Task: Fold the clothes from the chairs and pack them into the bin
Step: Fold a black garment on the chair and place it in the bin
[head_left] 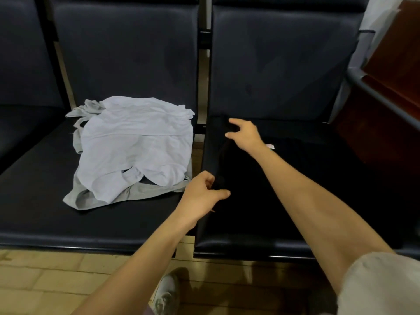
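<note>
Standing on tan tiles (45, 280): dark padded chairs (127, 53).

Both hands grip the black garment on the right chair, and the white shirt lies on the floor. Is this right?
No. The head view shows the white shirt on the left chair, not the floor. Left hand and right hand do grip the black garment.

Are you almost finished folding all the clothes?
Not nearly. Nothing looks folded or packed yet, and no bin shows clearly. In hand: the left hand and right hand grip the left edge of a black garment spread on the right chair. Still to do: the pale shirt and the grey garment under it lie crumpled on the left chair.
</note>
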Demonstrator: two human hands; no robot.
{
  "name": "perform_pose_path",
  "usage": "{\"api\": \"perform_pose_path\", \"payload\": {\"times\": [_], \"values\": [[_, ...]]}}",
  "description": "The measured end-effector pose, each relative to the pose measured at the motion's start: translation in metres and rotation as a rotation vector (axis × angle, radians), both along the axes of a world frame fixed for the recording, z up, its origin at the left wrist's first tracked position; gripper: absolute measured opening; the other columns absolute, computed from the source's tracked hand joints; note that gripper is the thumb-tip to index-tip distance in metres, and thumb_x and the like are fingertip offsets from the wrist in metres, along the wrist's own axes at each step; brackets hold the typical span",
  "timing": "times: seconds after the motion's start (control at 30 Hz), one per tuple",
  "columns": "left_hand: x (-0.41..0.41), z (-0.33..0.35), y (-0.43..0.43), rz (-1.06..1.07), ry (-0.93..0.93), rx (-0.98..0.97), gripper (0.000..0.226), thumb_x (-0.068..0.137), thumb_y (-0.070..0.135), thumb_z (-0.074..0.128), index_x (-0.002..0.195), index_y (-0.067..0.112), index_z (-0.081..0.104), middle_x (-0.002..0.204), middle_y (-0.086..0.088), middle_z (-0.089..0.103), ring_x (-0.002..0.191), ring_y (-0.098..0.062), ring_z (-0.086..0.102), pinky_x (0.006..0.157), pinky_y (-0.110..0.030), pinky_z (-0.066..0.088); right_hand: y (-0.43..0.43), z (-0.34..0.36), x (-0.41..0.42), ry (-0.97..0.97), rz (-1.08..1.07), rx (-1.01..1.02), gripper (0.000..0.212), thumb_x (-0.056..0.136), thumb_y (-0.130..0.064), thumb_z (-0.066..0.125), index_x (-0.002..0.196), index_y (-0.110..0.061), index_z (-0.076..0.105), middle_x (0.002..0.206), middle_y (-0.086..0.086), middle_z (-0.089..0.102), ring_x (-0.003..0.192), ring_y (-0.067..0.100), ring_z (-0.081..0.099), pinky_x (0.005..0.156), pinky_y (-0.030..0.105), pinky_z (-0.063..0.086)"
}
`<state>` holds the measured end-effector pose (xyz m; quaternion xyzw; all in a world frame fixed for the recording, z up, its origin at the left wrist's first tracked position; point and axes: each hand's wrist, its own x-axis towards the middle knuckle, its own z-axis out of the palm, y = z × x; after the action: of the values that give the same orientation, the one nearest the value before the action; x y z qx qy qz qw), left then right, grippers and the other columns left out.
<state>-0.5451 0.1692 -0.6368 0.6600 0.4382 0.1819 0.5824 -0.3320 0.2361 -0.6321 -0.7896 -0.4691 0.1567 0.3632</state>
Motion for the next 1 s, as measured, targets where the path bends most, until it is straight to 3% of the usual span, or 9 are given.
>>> {"api": "perform_pose_path", "payload": {"times": [0.17,0.2,0.3,0.4,0.5,0.63,0.8,0.9,1.0], "values": [[0.043,0.0,-0.036,-0.196,0.046,0.185,0.024,0.08,0.017,0.075,0.093,0.021,0.056,0.086,0.011,0.058,0.079,-0.006,0.057,0.058,-0.006,0.041,-0.04,-0.005,0.063,0.016,-0.055,-0.175,0.052,0.093,-0.016,0.06,0.142,-0.016,0.046,0.135,0.008,0.053,0.113,0.02,0.056,0.09,0.022,0.042],[0.052,-0.003,-0.043,-0.264,0.11,0.222,0.025,0.083,0.02,0.073,0.101,0.022,0.057,0.092,0.011,0.057,0.086,-0.008,0.057,0.065,-0.007,0.042,-0.046,-0.009,0.072,0.016,-0.044,-0.241,0.051,0.095,-0.019,0.057,0.144,-0.016,0.043,0.134,0.008,0.051,0.113,0.019,0.056,0.092,0.023,0.042],[0.074,-0.011,-0.062,-0.457,0.312,0.303,0.043,0.089,0.035,0.064,0.128,0.02,0.052,0.124,0.001,0.053,0.109,-0.017,0.055,0.089,-0.025,0.046,-0.062,-0.022,0.091,-0.025,0.003,-0.376,0.051,0.099,-0.018,0.049,0.148,-0.012,0.035,0.152,0.008,0.035,0.136,0.026,0.038,0.108,0.03,0.032],[0.095,-0.011,-0.079,-0.476,0.311,0.386,0.046,0.094,0.042,0.056,0.134,0.019,0.05,0.127,0.001,0.05,0.111,-0.017,0.054,0.095,-0.03,0.046,-0.082,-0.03,0.113,-0.101,-0.021,-0.329,0.051,0.099,-0.014,0.049,0.148,-0.011,0.034,0.155,0.009,0.028,0.144,0.025,0.023,0.116,0.033,0.024],[0.119,-0.013,-0.096,-0.511,0.295,0.528,0.039,0.095,0.037,0.055,0.13,0.02,0.053,0.123,0.002,0.053,0.106,-0.016,0.055,0.091,-0.03,0.047,-0.112,-0.034,0.145,-0.21,-0.038,-0.368,0.046,0.096,-0.019,0.055,0.141,-0.015,0.046,0.15,0.009,0.036,0.142,0.025,0.027,0.115,0.036,0.028],[0.152,-0.027,-0.13,-0.669,0.248,0.7,0.034,0.097,0.03,0.053,0.129,0.019,0.053,0.125,0.0,0.052,0.115,-0.018,0.048,0.093,-0.032,0.044,-0.163,-0.039,0.192,-0.267,-0.148,-0.38,0.042,0.095,-0.021,0.056,0.137,-0.015,0.05,0.146,0.012,0.042,0.139,0.027,0.031,0.113,0.039,0.031],[0.189,-0.048,-0.162,-0.767,0.161,0.923,0.043,0.092,0.035,0.059,0.131,0.018,0.054,0.126,-0.005,0.05,0.114,-0.024,0.044,0.096,-0.036,0.04,-0.204,-0.042,0.226,-0.186,-0.237,-0.512,0.054,0.098,-0.037,0.051,0.148,-0.026,0.034,0.157,0.015,0.017,0.146,0.031,0.009,0.117,0.039,0.013],[0.207,-0.059,-0.168,-0.72,0.16,1.071,0.05,0.082,0.044,0.068,0.123,0.018,0.061,0.113,-0.006,0.055,0.102,-0.026,0.052,0.085,-0.039,0.047,-0.207,-0.045,0.233,-0.06,-0.223,-0.49,0.057,0.097,-0.039,0.051,0.149,-0.03,0.03,0.16,0.01,0.009,0.148,0.029,0.003,0.118,0.04,0.007],[0.22,-0.065,-0.175,-0.664,0.094,1.131,0.042,0.077,0.045,0.071,0.11,0.02,0.067,0.101,-0.003,0.059,0.089,-0.022,0.057,0.071,-0.035,0.05,-0.203,-0.046,0.237,0.012,-0.201,-0.475,0.059,0.097,-0.034,0.052,0.15,-0.03,0.027,0.162,0.002,0.005,0.148,0.025,-0.005,0.119,0.043,0.001]]}}
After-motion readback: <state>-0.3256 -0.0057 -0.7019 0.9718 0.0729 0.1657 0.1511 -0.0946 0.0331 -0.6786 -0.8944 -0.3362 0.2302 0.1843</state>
